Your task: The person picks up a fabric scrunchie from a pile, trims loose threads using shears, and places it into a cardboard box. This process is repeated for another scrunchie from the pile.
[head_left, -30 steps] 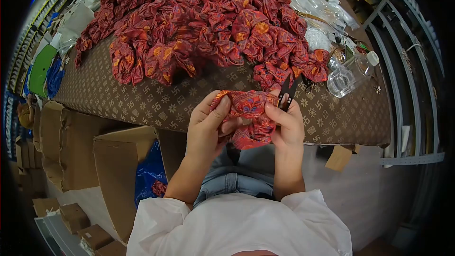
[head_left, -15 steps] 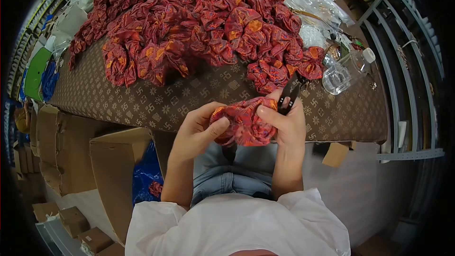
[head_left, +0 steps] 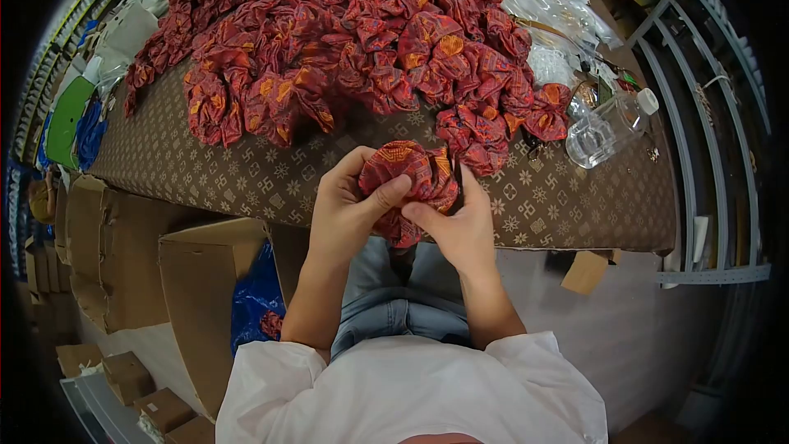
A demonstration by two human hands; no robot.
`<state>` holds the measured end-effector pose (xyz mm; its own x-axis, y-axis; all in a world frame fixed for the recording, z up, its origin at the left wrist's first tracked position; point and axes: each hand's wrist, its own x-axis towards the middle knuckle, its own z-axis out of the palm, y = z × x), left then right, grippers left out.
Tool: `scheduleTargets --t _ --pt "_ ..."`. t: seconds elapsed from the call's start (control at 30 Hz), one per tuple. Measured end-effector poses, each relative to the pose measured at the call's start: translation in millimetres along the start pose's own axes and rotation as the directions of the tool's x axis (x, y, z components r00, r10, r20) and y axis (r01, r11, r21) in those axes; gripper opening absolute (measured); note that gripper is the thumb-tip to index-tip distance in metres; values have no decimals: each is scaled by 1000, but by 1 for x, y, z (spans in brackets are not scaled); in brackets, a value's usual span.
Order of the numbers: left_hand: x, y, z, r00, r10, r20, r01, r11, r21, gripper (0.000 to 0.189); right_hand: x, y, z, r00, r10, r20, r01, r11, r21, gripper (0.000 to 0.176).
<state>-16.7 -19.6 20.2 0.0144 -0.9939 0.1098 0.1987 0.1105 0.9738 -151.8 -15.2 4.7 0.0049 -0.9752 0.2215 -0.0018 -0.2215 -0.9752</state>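
Observation:
A red scrunchie [head_left: 411,171] with orange and blue pattern is gathered between my hands, above my lap at the table's front edge. My left hand [head_left: 349,201] grips its left side, thumb pressed on the fabric. My right hand [head_left: 460,222] pinches its lower right part between thumb and fingers. A narrow dark tool [head_left: 455,166] shows beside the scrunchie at my right fingers; most of it is hidden. Beyond my hands, a large pile of similar red scrunchies [head_left: 329,49] covers much of the table.
A clear plastic bottle [head_left: 596,138] with a white cap lies on the brown patterned table [head_left: 279,189] at right. Clear plastic bags [head_left: 551,4] lie behind it. Cardboard boxes [head_left: 193,296] stand below at left, one with a blue bag [head_left: 253,300]. A metal rack [head_left: 699,115] stands at right.
My right hand has moved left and turned, bringing the black-handled tool from pointing outward to beside the scrunchie. The scrunchie is turned and raised slightly.

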Motion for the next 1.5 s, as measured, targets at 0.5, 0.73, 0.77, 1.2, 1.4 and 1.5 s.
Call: scheduleTargets --t 0.5,0.73,0.77,1.2,1.4,1.5 --pt "-9 -29 -13 969 -59 241 242 432 -869 28 4 30 -12 968 148 203 -221 114 969 31" --pt "10 -34 -39 797 295 527 -269 955 -127 50 13 4 -31 982 111 153 -187 699 690 21" --pt "10 -24 -35 854 288 434 -309 951 -24 53 15 4 -33 975 152 160 -219 760 612 20" --pt "-2 0 3 995 -29 96 21 996 85 23 9 -7 -17 982 57 -179 11 934 356 21" --pt "-3 -8 -4 969 -140 202 211 895 -393 21 12 3 -30 979 202 -9 -182 901 394 17" --pt "-1 -17 -13 920 -63 387 323 679 -660 27 15 1 -30 993 114 3 -82 688 721 10"
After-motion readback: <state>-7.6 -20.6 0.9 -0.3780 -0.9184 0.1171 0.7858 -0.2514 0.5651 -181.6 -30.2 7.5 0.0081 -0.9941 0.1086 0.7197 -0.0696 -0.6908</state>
